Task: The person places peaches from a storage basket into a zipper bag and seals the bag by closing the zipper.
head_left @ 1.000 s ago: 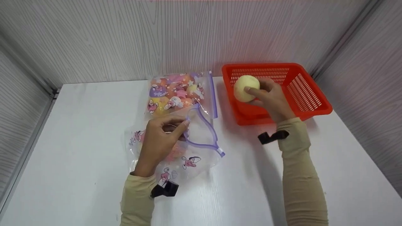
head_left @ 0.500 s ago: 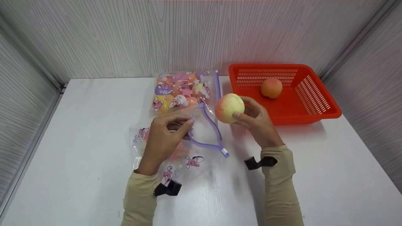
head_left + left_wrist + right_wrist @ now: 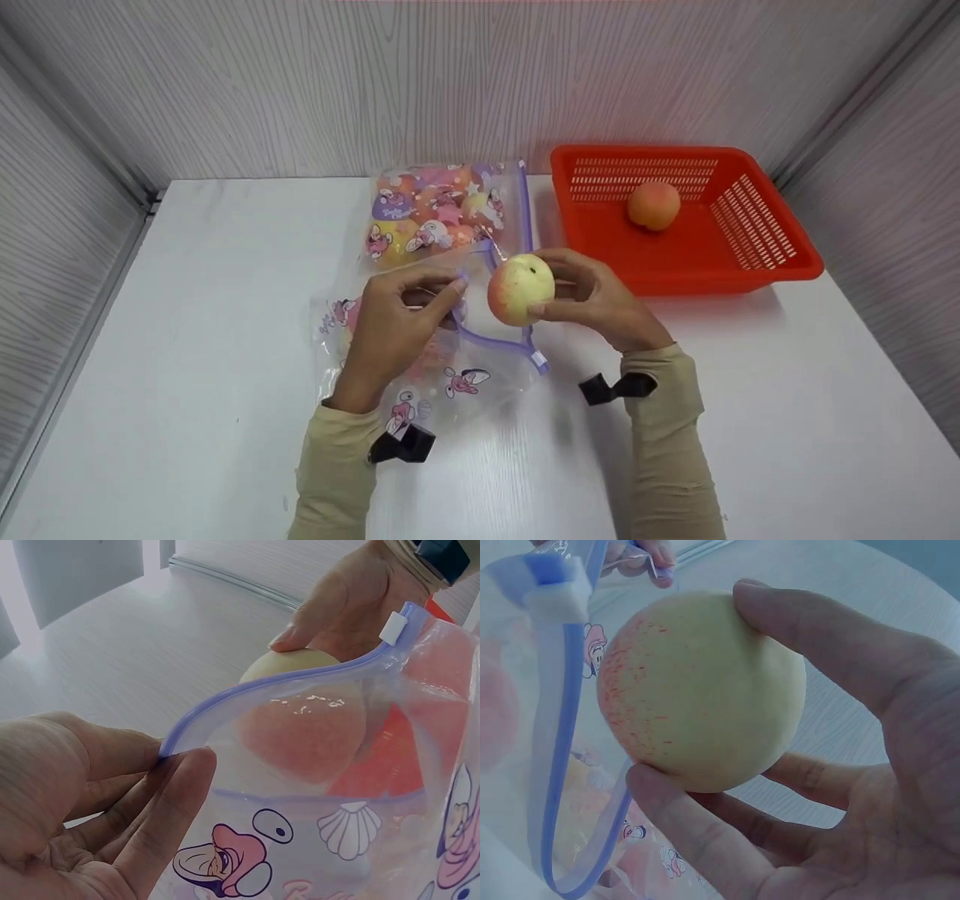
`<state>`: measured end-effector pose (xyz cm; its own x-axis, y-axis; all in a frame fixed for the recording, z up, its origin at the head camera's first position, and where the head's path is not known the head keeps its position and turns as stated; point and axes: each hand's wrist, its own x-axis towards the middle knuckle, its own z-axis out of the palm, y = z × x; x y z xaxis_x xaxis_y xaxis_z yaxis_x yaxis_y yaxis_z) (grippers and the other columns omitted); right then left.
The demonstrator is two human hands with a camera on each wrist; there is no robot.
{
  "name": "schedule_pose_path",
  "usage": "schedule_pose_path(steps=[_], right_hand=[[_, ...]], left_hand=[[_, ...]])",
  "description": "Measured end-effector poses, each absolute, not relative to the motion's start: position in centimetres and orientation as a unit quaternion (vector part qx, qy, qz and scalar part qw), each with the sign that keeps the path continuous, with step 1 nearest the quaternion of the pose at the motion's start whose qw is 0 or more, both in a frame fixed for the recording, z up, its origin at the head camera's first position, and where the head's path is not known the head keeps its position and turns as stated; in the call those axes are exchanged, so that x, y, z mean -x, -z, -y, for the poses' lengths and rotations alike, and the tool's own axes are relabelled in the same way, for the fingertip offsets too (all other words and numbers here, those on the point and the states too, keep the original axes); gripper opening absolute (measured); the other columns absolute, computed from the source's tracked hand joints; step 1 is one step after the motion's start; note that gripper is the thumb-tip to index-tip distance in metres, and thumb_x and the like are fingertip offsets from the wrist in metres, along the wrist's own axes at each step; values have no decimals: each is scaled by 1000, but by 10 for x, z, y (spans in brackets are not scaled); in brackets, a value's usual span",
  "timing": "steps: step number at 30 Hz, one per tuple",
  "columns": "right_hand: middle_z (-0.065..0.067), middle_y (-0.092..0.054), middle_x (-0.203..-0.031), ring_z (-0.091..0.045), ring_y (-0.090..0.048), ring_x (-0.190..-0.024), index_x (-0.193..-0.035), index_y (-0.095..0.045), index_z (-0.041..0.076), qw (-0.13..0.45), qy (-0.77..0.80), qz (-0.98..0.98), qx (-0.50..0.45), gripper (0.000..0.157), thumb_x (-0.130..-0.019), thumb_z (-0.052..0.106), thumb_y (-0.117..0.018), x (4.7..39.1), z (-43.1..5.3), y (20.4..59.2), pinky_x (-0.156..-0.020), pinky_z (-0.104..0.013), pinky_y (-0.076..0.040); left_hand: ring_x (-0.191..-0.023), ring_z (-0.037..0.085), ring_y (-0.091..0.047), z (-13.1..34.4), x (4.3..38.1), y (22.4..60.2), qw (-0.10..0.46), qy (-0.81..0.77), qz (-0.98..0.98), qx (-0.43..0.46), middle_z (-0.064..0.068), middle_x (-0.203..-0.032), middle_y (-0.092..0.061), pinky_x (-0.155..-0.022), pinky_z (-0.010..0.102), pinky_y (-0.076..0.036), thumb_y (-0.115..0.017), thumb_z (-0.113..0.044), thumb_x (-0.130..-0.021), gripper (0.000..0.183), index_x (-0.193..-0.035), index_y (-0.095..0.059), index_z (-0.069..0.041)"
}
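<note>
Between thumb and fingers my right hand (image 3: 600,304) holds a pale yellow peach (image 3: 520,290) with a red blush. The peach hovers at the mouth of a clear zip bag (image 3: 487,397) with a purple seal and cartoon prints. My left hand (image 3: 397,322) pinches the bag's purple rim (image 3: 225,696) at one side, and the mouth gapes. In the right wrist view the peach (image 3: 705,690) is beside the seal and its white slider (image 3: 559,596). Pinkish contents show through the bag's lower part, partly hidden by my left hand.
Behind lies a second zip bag (image 3: 439,214), filled with several colourful round things. At the back right stands a red plastic basket (image 3: 675,262) with one orange-red peach (image 3: 654,206) inside. Grey wood-grain panels (image 3: 480,82) border the white table (image 3: 232,300).
My right hand has carried the peach from over the basket leftward and nearer, to the bag's mouth. The other peach in the basket has come into view. My left hand keeps its pinch on the rim.
</note>
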<state>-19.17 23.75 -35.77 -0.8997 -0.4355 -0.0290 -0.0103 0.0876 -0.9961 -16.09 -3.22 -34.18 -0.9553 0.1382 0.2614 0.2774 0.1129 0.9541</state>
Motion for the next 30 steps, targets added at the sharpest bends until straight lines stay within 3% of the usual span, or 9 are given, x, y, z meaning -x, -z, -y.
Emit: schedule_pose_path(steps=[6, 13, 18, 25, 30], right_hand=[[-15, -60, -134, -37, -61, -117, -146, -52, 13, 175, 630, -730, 201, 61, -90, 11, -76, 194, -237, 359, -100, -47, -54], [-30, -58, -129, -46, -61, -111, -145, -50, 3, 164, 676, -677, 241, 47, -99, 5, -62, 195, -241, 358, -94, -51, -57], [-23, -62, -125, -39, -64, -104, -141, -54, 3, 115, 680, -689, 221, 43, -99, 7, -63, 194, -237, 352, -87, -44, -60], [-17, -64, -125, -33, -63, -103, -135, -58, 5, -36, 653, -745, 128, 40, -97, 12, -68, 195, -242, 325, -81, -34, -59], [-12, -63, -125, -25, -63, -104, -136, -58, 9, -34, 540, -838, 67, 44, -98, 28, -69, 217, -267, 292, -83, -33, -57]], left_hand=[[-72, 22, -72, 32, 162, 341, 50, 664, 733, 140, 9, -89, -72, -65, 32, -63, -72, -5, -94, 13, -104, -76, 3], [-69, 22, -72, 30, 163, 341, 32, 661, 733, 157, 10, -89, -73, -65, 33, -63, -71, -6, -95, 13, -104, -75, 3], [-71, 22, -72, 32, 161, 341, 35, 657, 738, 150, 9, -89, -72, -66, 31, -63, -72, -6, -94, 13, -104, -75, 2], [-71, 21, -72, 40, 158, 341, 44, 646, 750, 133, 8, -88, -72, -67, 29, -63, -72, -6, -94, 13, -104, -76, 0], [-71, 21, -72, 42, 157, 341, 38, 647, 750, 134, 8, -88, -72, -67, 30, -63, -72, -6, -94, 13, -105, -76, 1]])
